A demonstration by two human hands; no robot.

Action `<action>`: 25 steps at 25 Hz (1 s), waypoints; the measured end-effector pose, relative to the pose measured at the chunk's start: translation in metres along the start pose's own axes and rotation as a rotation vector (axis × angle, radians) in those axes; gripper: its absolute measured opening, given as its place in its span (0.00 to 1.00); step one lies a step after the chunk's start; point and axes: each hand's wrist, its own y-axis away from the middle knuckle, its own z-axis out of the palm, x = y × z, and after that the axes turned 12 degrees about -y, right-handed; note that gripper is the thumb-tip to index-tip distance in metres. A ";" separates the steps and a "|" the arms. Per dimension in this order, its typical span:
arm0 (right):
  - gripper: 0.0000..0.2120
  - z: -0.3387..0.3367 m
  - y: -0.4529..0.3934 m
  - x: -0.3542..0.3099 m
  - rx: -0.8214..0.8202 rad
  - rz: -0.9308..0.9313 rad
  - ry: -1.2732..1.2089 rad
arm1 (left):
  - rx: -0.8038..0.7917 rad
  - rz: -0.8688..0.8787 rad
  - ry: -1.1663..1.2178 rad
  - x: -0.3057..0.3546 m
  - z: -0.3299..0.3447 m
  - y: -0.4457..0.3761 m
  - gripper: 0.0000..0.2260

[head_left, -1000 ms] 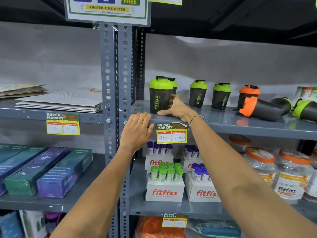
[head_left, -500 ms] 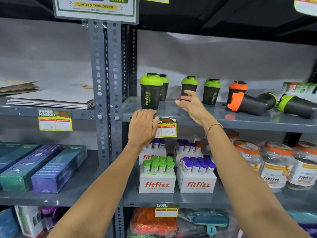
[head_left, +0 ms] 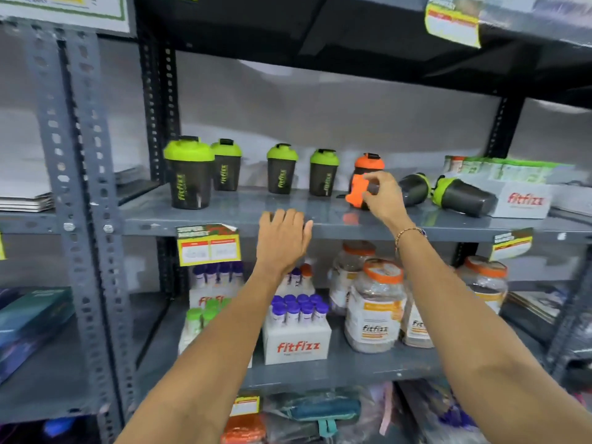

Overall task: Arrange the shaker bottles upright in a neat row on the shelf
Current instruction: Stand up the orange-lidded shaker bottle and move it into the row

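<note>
Several dark shaker bottles with green lids (head_left: 281, 169) stand upright along the grey shelf (head_left: 243, 206), the nearest at the left (head_left: 189, 174). An orange-lidded shaker (head_left: 369, 162) stands upright behind my right hand (head_left: 384, 200). That hand is closed around the body of a second orange-lidded shaker (head_left: 354, 191), which lies on its side with its lid pointing left. Two green-lidded shakers lie on their sides further right (head_left: 415, 189) (head_left: 461, 197). My left hand (head_left: 282, 233) rests flat on the shelf's front edge, holding nothing.
A white Fitfizz box (head_left: 522, 201) of green sachets sits at the shelf's right end. Below are Fitfizz jars (head_left: 374, 312) and boxes of tubes (head_left: 296, 346). A perforated steel post (head_left: 80, 187) bounds the left side. A price tag (head_left: 208, 248) hangs under the shelf edge.
My right hand left the leftmost green shaker, swept right along the shelf and closed on the lying orange-lidded shaker. My left hand slid right along the shelf edge. The view shifted right.
</note>
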 end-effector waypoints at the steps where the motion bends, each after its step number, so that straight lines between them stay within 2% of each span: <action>1: 0.19 -0.011 -0.008 0.011 0.007 -0.017 0.060 | 0.000 -0.021 -0.010 0.008 0.001 -0.001 0.14; 3: 0.24 -0.026 -0.023 0.025 -0.037 -0.018 0.258 | 0.010 -0.049 -0.050 0.014 0.005 0.001 0.14; 5: 0.35 -0.035 -0.035 0.034 -0.170 0.016 0.429 | 0.024 -0.056 -0.076 0.015 0.010 0.003 0.15; 8: 0.43 -0.038 -0.044 0.041 -0.317 0.006 0.540 | 0.052 -0.083 -0.105 0.015 0.012 0.003 0.14; 11: 0.43 -0.034 -0.048 0.053 -0.326 -0.013 0.549 | 0.116 -0.095 -0.123 0.019 0.016 0.003 0.13; 16: 0.40 -0.031 -0.049 0.059 -0.266 -0.060 0.544 | 0.163 -0.117 -0.146 0.019 0.018 0.004 0.18; 20: 0.38 -0.030 -0.049 0.060 -0.191 -0.066 0.368 | 0.196 -0.120 -0.152 0.020 0.020 0.004 0.19; 25: 0.33 -0.023 -0.044 0.047 -0.038 0.152 -0.302 | 0.222 -0.125 -0.155 0.019 0.021 0.004 0.17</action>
